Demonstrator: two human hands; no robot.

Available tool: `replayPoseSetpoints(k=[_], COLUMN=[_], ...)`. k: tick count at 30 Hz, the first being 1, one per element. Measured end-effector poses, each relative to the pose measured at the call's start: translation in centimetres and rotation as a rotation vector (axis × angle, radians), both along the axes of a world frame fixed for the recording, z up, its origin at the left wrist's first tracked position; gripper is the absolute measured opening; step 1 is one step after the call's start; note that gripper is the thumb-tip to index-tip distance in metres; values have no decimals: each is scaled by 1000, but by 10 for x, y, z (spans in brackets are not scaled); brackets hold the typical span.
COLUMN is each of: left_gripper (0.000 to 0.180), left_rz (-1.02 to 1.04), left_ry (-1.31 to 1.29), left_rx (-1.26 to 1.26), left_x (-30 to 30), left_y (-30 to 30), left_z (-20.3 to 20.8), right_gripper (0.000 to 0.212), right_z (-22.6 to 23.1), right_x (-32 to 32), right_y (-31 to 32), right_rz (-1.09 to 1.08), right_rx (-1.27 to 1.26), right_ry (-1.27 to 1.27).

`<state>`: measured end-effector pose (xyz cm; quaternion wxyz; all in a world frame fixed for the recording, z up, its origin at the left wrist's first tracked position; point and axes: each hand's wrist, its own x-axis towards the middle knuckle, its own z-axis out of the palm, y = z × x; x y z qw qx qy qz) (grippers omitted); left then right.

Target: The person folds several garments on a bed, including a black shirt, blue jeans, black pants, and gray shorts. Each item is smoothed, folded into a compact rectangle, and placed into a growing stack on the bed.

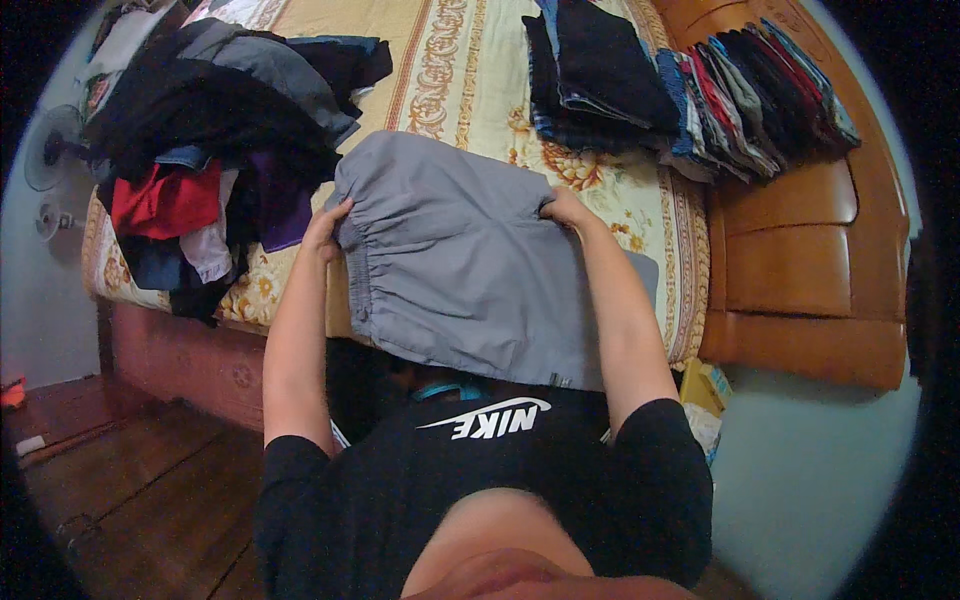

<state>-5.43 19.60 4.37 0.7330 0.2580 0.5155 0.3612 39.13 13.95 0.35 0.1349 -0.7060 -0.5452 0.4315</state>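
A pair of grey shorts (pixel 470 260) with a gathered elastic waistband lies spread over the near edge of the bed, its lower side hanging toward my body. My left hand (pixel 326 228) is closed on the waistband side, thumb on top of the cloth. At the upper right, by the notch between the legs, my right hand (pixel 566 208) pinches the fabric. The fingertips of both hands are partly hidden by the cloth.
A loose heap of dark clothes (pixel 230 100) with a red garment (pixel 168 200) lies on the left. Folded dark trousers (pixel 610 70) and a row of folded clothes (pixel 760 100) stand at the right, by the wooden headboard (pixel 790 270). A patterned sheet (pixel 440 80) covers the bed.
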Motion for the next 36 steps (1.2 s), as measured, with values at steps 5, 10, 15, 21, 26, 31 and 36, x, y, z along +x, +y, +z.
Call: replayPoseSetpoints(k=[5,10,15,21,26,31,36], left_gripper=[75,80,79,83,85,82,66], left_rz=[-25,-166,-6,-19,-51,2,-47], left_ry=[436,1066,930,950,948,791,451], left_rx=[397,877,795,788,758,629,363], left_x=[-15,-14,-11,-18,-12,-36,0], left_y=[5,0,6,9,20,39,70], left_z=[3,-42,-85,-77,-91,-93,-5], right_gripper=[16,12,10,20,56,57,21], right_z=[106,134,52,90,-11,50,61], right_x=[-24,2,6,32,110,45,101], right_y=[-21,-69,-147,-124,-62,-13,0], right_rz=[-6,123,407,-213,-344,-409,-196], right_rx=[1324,1570,513,175,208,-324,4], right_ry=[-604,-852,-617,-190,-664,-156,-136])
